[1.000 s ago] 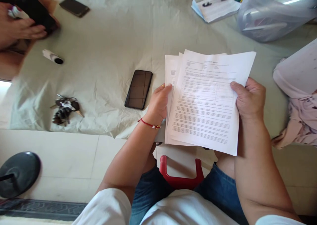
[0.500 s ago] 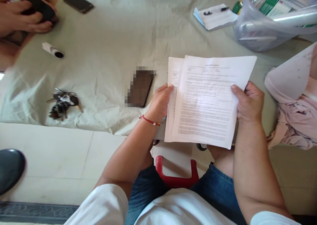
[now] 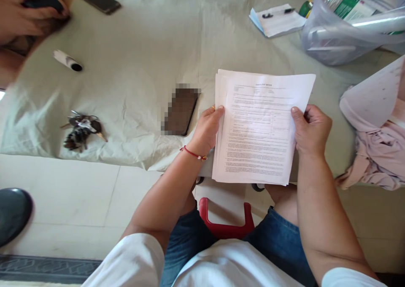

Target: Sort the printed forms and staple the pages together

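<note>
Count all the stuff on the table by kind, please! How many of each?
Phones: 2
Bunch of keys: 1
Marker: 1
Pen: 1
Plastic tub: 1
Stack of printed papers, held by left hand and right hand: 1
Total: 7

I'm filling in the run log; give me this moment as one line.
left hand: grips left edge of paper stack | right hand: grips right edge | stack: held above table edge | beside: phone, keys
</note>
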Demonstrator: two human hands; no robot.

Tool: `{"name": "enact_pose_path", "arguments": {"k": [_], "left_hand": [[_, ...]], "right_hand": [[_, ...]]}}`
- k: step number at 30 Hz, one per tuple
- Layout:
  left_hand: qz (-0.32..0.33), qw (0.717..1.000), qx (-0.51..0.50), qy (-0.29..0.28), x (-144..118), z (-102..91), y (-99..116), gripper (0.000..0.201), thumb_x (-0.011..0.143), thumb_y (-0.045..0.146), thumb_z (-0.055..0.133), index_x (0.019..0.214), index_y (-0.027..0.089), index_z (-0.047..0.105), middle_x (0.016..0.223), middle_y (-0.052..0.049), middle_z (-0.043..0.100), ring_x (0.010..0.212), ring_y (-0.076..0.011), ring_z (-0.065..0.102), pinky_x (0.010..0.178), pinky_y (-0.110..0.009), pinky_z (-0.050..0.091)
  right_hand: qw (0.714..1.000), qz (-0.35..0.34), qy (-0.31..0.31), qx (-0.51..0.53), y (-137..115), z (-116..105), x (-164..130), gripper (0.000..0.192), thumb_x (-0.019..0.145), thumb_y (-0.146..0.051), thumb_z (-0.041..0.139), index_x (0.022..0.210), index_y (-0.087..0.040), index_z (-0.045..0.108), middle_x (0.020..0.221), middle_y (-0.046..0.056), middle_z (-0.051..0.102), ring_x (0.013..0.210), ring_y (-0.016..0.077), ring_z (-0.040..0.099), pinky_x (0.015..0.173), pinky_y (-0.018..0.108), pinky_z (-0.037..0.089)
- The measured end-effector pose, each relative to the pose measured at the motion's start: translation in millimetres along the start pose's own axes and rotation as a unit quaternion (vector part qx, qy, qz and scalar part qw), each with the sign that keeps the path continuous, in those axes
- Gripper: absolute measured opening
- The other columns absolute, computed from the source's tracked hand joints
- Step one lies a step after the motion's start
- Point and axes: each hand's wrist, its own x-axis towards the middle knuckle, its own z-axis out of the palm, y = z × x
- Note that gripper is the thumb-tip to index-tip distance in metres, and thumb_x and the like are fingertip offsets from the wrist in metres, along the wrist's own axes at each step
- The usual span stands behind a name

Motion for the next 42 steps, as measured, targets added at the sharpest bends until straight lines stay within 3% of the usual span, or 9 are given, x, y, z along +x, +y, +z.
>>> {"name": "enact_pose_path", "arguments": {"k": [5, 13, 16, 20, 24, 28, 35, 38, 42], "left_hand": [[-0.005, 1.0, 0.004, 0.008, -0.4, -1.0, -0.6, 0.013, 0.098, 0.034, 0.077, 0.096, 0.021, 0.078, 0.111, -0.012, 0.088, 0.121, -0.0324, 0.083, 0.112, -0.046, 0.064], [0.027, 0.999, 0.018, -0.012, 0.4, 0.8, -7.1, 0.033, 0.096, 0.054, 0.085, 0.102, 0.022, 0.079, 0.115, -0.012, 0.089, 0.133, -0.0351, 0.079, 0.111, -0.044, 0.065], [0.047, 0.998, 0.007, -0.04, -1.6, 1.3, -4.5, 0.03, 0.092, 0.046, 0.091, 0.107, 0.023, 0.08, 0.118, -0.011, 0.09, 0.131, -0.034, 0.081, 0.109, -0.043, 0.066], [0.084, 0.996, -0.027, -0.031, -1.8, 3.9, 8.2, 0.032, 0.089, 0.044, 0.094, 0.11, 0.026, 0.08, 0.126, -0.008, 0.089, 0.138, -0.0343, 0.078, 0.114, -0.044, 0.065], [0.078, 0.996, -0.051, -0.001, -8.5, 11.9, 28.2, 0.04, 0.09, 0.043, 0.094, 0.125, 0.031, 0.08, 0.135, -0.006, 0.087, 0.15, -0.0379, 0.071, 0.115, -0.046, 0.065], [0.13, 0.99, -0.041, -0.027, -22.3, 14.7, 42.5, 0.032, 0.095, 0.043, 0.09, 0.124, 0.032, 0.083, 0.138, -0.001, 0.084, 0.156, -0.042, 0.066, 0.112, -0.047, 0.065], [0.344, 0.909, 0.168, -0.165, -6.6, -12.0, 36.9, 0.06, 0.082, 0.083, 0.091, 0.11, 0.03, 0.083, 0.121, -0.001, 0.083, 0.146, -0.0435, 0.072, 0.119, -0.063, 0.063], [0.401, 0.871, 0.212, -0.188, -0.5, -24.3, 36.5, 0.056, 0.09, 0.08, 0.086, 0.112, 0.029, 0.083, 0.119, -0.004, 0.084, 0.143, -0.0427, 0.074, 0.124, -0.067, 0.059], [0.379, 0.867, 0.223, -0.232, -2.3, -32.8, 34.3, 0.057, 0.088, 0.072, 0.093, 0.119, 0.026, 0.084, 0.124, -0.008, 0.087, 0.138, -0.0416, 0.077, 0.127, -0.066, 0.059]], "right_hand": [[0.998, -0.017, 0.049, 0.03, 2.7, -4.8, 6.9, 0.041, 0.08, -0.062, 0.097, 0.08, -0.026, 0.077, 0.071, -0.005, 0.06, 0.064, 0.0148, 0.051, 0.068, 0.034, 0.055], [1.0, -0.003, 0.004, 0.024, -12.9, 13.2, -12.2, 0.041, 0.084, -0.063, 0.095, 0.082, -0.028, 0.074, 0.072, -0.003, 0.058, 0.072, 0.0179, 0.058, 0.07, 0.035, 0.058], [1.0, 0.009, -0.002, 0.026, -14.1, 17.4, -14.6, 0.04, 0.083, -0.06, 0.096, 0.098, -0.028, 0.076, 0.093, 0.0, 0.071, 0.091, 0.0201, 0.069, 0.079, 0.036, 0.064], [0.986, 0.075, -0.065, 0.131, -13.7, 12.8, -8.6, 0.079, 0.064, -0.068, 0.106, 0.126, -0.032, 0.073, 0.125, 0.004, 0.079, 0.118, 0.0249, 0.077, 0.092, 0.042, 0.07], [0.945, 0.17, -0.199, 0.194, -25.3, 3.8, -9.7, 0.075, 0.06, -0.068, 0.109, 0.114, -0.026, 0.079, 0.111, 0.007, 0.085, 0.112, 0.0333, 0.083, 0.096, 0.057, 0.073], [0.959, 0.115, -0.131, 0.225, -41.1, 3.6, -14.2, 0.059, 0.059, -0.06, 0.112, 0.099, -0.027, 0.084, 0.111, 0.006, 0.088, 0.112, 0.034, 0.084, 0.103, 0.061, 0.072], [0.954, -0.055, -0.02, 0.293, -56.1, -0.9, -10.7, 0.032, 0.081, -0.051, 0.102, 0.099, -0.03, 0.086, 0.107, 0.0, 0.087, 0.126, 0.0292, 0.083, 0.12, 0.052, 0.065], [0.961, -0.054, -0.077, 0.261, -47.5, -10.5, -12.0, 0.038, 0.076, -0.056, 0.104, 0.1, -0.032, 0.086, 0.11, 0.0, 0.087, 0.13, 0.0322, 0.082, 0.124, 0.054, 0.063], [0.965, -0.018, -0.167, 0.203, -27.8, -19.2, -14.7, 0.058, 0.067, -0.059, 0.108, 0.116, -0.037, 0.084, 0.135, 0.001, 0.085, 0.148, 0.0345, 0.073, 0.132, 0.056, 0.059]]}}
